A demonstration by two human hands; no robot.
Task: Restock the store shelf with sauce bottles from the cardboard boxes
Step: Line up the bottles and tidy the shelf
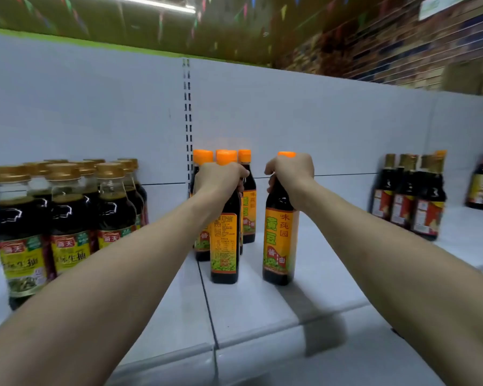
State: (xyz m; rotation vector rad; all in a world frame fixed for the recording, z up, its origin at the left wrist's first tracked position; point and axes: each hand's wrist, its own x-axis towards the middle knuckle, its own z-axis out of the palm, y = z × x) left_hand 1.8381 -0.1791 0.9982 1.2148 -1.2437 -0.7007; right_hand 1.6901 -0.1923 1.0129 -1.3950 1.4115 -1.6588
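view from a person's head, looking along two bare forearms to a white store shelf (262, 316). the left hand (219, 178) is curled round the neck of an orange-capped sauce bottle (225, 246), just under the cap. this bottle stands upright at the front of a small cluster of matching bottles (248, 207), close to the slotted upright of the back panel (95, 107). the right hand (290, 172) grips the neck of a second orange-capped bottle (279, 246) the same way, upright and a little apart to the right of the cluster (its orange label with green characters faces the camera). both bases are at the shelf surface. to the left stands a group of gold-capped bottles (67, 218). well to the right are dark bottles with red labels (410, 201).
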